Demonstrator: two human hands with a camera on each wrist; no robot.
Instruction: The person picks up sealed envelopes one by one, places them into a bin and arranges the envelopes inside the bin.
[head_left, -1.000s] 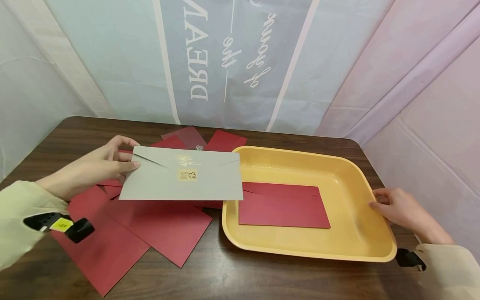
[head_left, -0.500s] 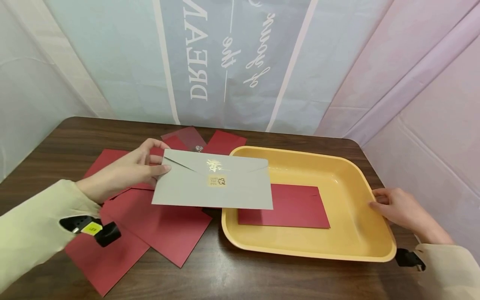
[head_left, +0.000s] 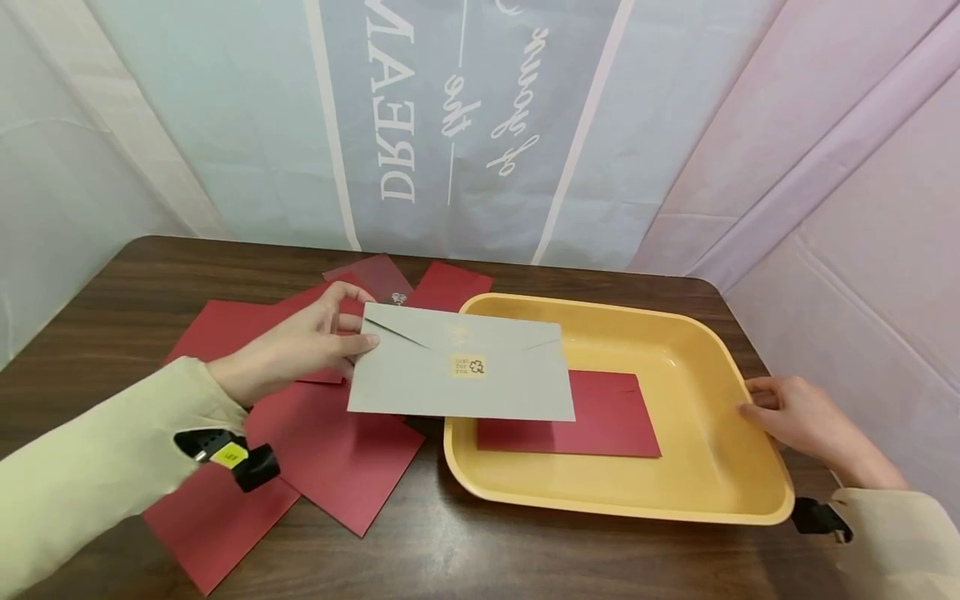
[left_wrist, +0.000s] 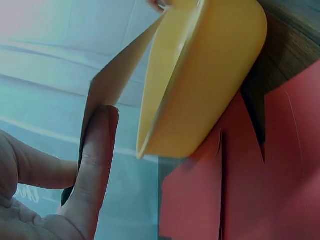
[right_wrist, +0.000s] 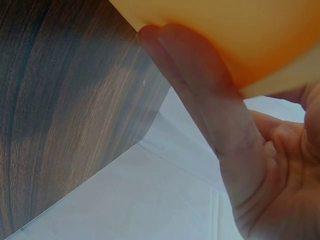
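A pale grey envelope (head_left: 420,383) with a small "just for you" sticker is pinched at its left edge by my left hand (head_left: 311,342). It hangs in the air, its right part over the yellow tray (head_left: 720,417). In the left wrist view the thumb and a finger (left_wrist: 95,155) grip the envelope (left_wrist: 117,65) from both faces. My right hand (head_left: 806,425) holds the tray's right rim, thumb inside; in the right wrist view its fingers (right_wrist: 205,85) lie along the outer wall. On the tray floor lies a red envelope (head_left: 615,417), partly covered by the grey one.
Several red envelopes (head_left: 337,467) overlap on the brown wooden table (head_left: 487,550) left of the tray. A translucent envelope (head_left: 378,275) with a small emblem lies at the back. Behind the table hangs a printed cloth (head_left: 465,125).
My left hand has carried the grey envelope to the right, from above the red envelopes to partly over the tray. My right hand and the tray have stayed in place.
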